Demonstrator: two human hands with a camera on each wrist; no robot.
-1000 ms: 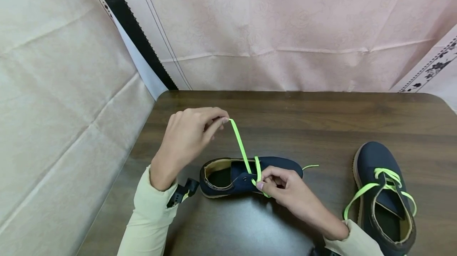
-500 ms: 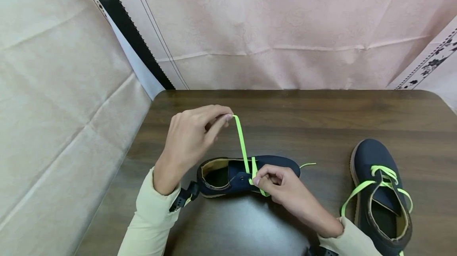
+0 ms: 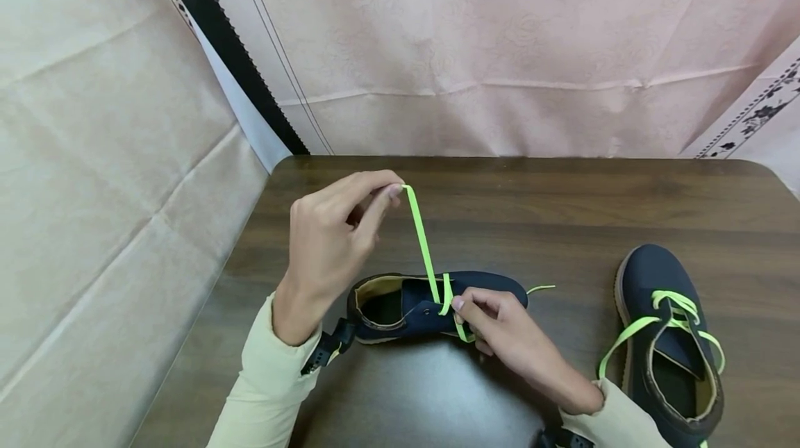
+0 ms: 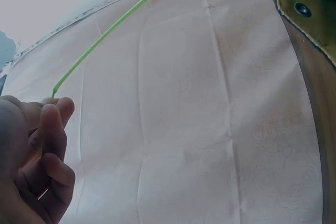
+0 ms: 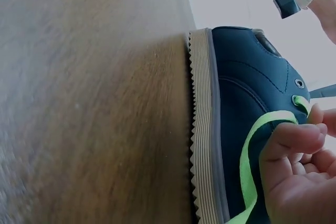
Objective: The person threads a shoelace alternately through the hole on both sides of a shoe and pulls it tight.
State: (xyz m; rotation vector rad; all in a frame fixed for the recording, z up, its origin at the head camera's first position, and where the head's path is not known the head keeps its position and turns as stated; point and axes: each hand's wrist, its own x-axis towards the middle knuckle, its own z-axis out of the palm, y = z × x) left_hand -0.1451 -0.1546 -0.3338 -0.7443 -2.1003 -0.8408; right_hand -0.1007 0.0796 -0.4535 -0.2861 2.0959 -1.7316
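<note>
A navy shoe (image 3: pixel 394 326) lies on the table with its toe to the right, a bright green shoelace (image 3: pixel 422 246) partly threaded through it. My left hand (image 3: pixel 334 236), raised above the heel side, pinches the lace's end between thumb and fingertips. From there the lace runs taut down to the shoe's opening; the left wrist view also shows this green lace (image 4: pixel 113 29) stretched from the fingers. My right hand (image 3: pixel 509 333) is at the shoe's near side, thumb and index finger pinching the lace beside an eyelet (image 5: pixel 299 83). A loose loop of lace (image 5: pixel 247 166) hangs down the shoe's side.
A second navy shoe (image 3: pixel 662 281) with green laces stands at the right, toe pointing away. Another lace tip (image 3: pixel 541 288) sticks out past the first shoe's toe. The brown wooden table (image 3: pixel 562 198) ends at a pale cloth (image 3: pixel 500 52) behind.
My left hand has risen a little, drawing the lace up higher. My right thumb and fingers have shifted slightly at the lace by the eyelets. The shoe stays in place.
</note>
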